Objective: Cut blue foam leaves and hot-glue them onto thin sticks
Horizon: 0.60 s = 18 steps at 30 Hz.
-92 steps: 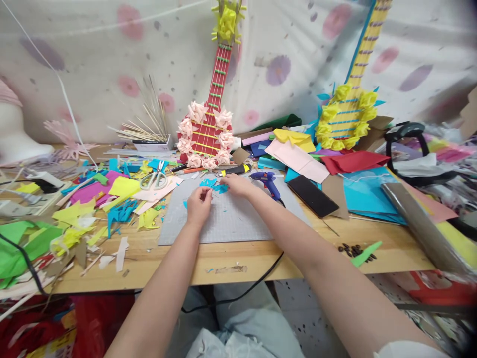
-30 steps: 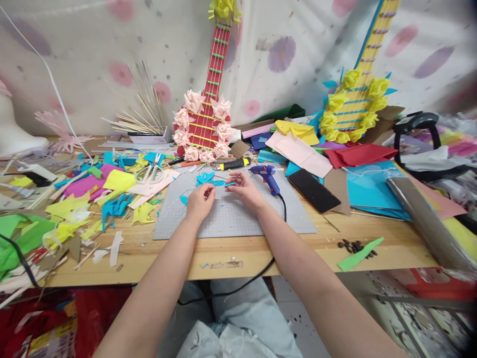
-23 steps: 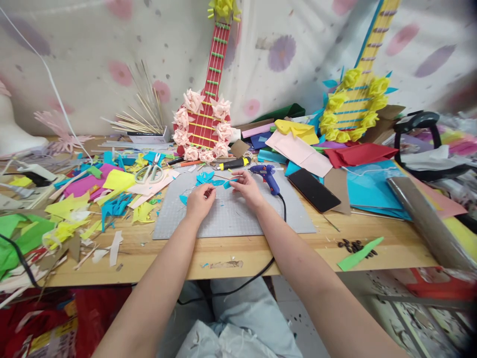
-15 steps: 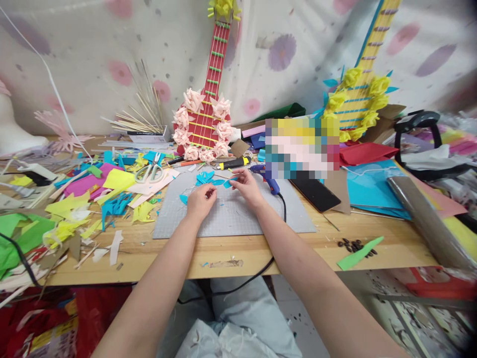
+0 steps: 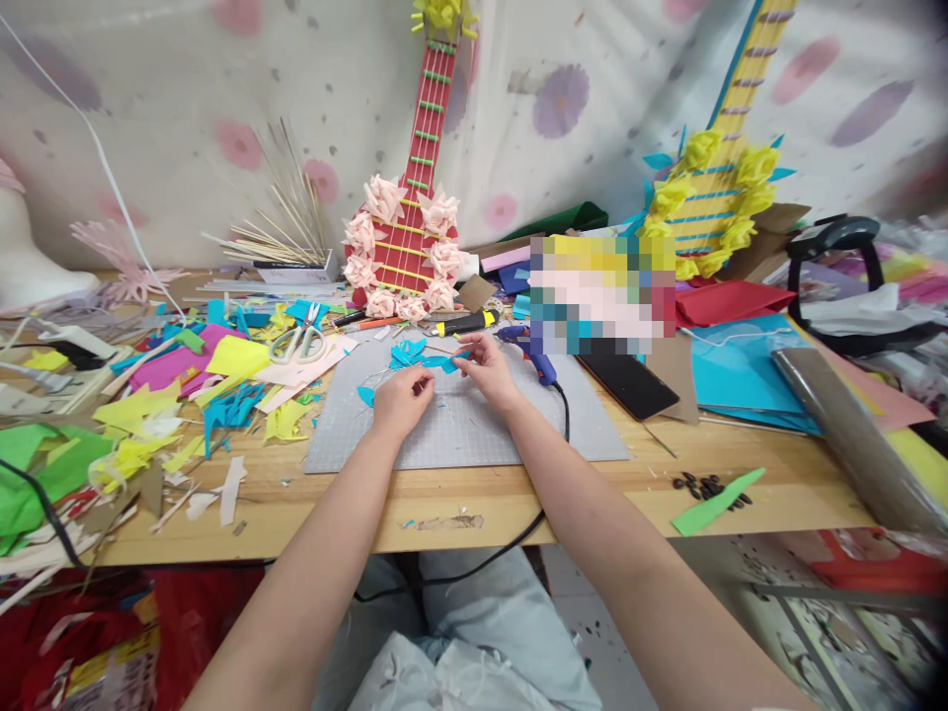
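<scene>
Right hand [image 5: 485, 373] has shifted, pinching blue paper [image 5: 448, 364]; left hand [image 5: 402, 405], hold unclear (bag [image 5: 118, 671] lettering illegible).

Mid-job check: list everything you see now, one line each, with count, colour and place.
Blue paper pieces: several, blue, on mat
Mat: one, grey, table centre
Glue gun: one, dark blue, mat's right, partly pixelated
Phone: one, black, right of glue gun
Utility knife: one, yellow-black, mat's far edge
Scissors: one pair, whitish, left of mat
Red guitar: one, pink flowers, back centre
Yellow guitar: one, yellow flowers, back right
Sticks: many, tan, back left
Paper scraps: many, mixed colours, left
Sheets: several, blue, right
Beads: many, dark, front right
Curtain: one, white, behind
Table: one, tan, underneath
Left hand: one, over mat, grip unclear
Right hand: one, at blue paper pieces, grip unclear
</scene>
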Each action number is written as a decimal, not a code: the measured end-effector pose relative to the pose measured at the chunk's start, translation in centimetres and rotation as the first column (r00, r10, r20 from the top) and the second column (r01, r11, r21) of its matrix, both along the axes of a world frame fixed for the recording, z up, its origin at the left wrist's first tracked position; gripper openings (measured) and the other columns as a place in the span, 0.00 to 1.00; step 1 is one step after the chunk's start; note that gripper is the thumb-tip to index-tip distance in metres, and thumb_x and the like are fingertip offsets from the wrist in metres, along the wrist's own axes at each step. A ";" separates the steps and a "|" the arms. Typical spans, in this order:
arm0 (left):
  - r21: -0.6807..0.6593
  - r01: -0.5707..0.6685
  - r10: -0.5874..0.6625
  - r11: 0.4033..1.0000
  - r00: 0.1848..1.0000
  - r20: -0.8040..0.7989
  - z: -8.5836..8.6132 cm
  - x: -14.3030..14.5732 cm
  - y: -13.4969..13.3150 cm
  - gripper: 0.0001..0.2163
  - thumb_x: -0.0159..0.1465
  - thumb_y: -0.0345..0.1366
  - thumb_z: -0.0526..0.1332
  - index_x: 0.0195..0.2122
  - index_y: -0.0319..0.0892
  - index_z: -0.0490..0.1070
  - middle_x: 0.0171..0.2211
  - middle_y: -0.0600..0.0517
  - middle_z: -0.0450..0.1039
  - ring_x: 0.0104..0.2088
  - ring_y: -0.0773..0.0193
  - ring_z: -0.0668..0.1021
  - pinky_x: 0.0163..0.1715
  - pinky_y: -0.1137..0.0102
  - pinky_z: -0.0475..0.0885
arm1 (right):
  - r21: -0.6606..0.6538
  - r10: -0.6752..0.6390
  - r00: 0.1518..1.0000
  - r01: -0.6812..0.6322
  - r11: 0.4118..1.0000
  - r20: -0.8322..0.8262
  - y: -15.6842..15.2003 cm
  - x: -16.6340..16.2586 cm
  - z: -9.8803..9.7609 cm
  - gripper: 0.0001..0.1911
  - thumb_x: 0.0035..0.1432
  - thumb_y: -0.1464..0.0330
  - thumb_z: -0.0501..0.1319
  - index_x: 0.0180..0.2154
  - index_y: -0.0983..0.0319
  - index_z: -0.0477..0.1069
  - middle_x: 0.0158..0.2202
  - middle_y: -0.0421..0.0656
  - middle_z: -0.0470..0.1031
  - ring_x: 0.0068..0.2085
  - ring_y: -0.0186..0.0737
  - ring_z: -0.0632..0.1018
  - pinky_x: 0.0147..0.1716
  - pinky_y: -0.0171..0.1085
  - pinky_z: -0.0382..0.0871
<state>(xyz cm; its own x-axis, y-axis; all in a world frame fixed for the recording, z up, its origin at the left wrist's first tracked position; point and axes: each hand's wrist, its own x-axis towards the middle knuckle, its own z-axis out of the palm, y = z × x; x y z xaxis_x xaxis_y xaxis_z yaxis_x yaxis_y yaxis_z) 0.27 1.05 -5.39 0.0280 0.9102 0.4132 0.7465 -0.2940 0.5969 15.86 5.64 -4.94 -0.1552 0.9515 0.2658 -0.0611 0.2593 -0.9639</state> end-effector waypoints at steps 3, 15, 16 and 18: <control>0.000 0.003 -0.003 1.000 1.000 -0.009 0.0 0.0 0.0 0.06 0.55 0.34 0.55 0.29 0.46 0.72 0.30 0.52 0.74 0.30 0.66 0.73 0.30 0.72 0.65 | 0.003 0.002 1.000 -0.002 1.000 0.013 0.0 0.0 0.0 0.17 0.41 0.67 0.61 0.36 0.58 0.60 0.30 0.38 0.69 0.29 0.31 0.69 0.25 0.31 0.63; 0.001 0.009 -0.009 1.000 1.000 -0.021 0.0 0.0 0.0 0.06 0.55 0.34 0.55 0.29 0.45 0.72 0.31 0.53 0.74 0.30 0.65 0.73 0.30 0.71 0.65 | 0.006 0.008 0.999 -0.008 1.000 0.043 0.2 0.0 -0.3 0.17 0.42 0.68 0.61 0.36 0.58 0.59 0.30 0.37 0.69 0.28 0.31 0.69 0.24 0.31 0.63; 0.000 0.009 -0.009 1.000 1.000 -0.022 0.0 0.0 0.0 0.06 0.55 0.33 0.55 0.29 0.45 0.72 0.31 0.53 0.74 0.30 0.64 0.74 0.30 0.71 0.65 | 0.006 0.008 0.999 -0.008 1.000 0.042 0.2 0.0 -0.2 0.17 0.42 0.68 0.61 0.36 0.58 0.59 0.30 0.37 0.69 0.28 0.31 0.69 0.23 0.31 0.63; -0.002 0.009 -0.009 1.000 1.000 -0.023 0.1 0.0 -0.1 0.06 0.55 0.33 0.56 0.29 0.46 0.72 0.31 0.53 0.74 0.30 0.64 0.74 0.30 0.70 0.64 | 0.005 0.009 0.999 -0.009 1.000 0.046 0.2 0.0 -0.2 0.17 0.42 0.68 0.60 0.37 0.58 0.59 0.30 0.37 0.69 0.28 0.31 0.69 0.23 0.31 0.63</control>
<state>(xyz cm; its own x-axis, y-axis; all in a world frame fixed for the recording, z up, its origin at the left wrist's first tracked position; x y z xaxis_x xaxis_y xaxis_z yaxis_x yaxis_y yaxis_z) 0.30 0.97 -5.33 0.0458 0.9108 0.4103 0.7572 -0.2995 0.5805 15.84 5.86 -5.13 -0.1756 0.9486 0.2633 -0.0191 0.2642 -0.9643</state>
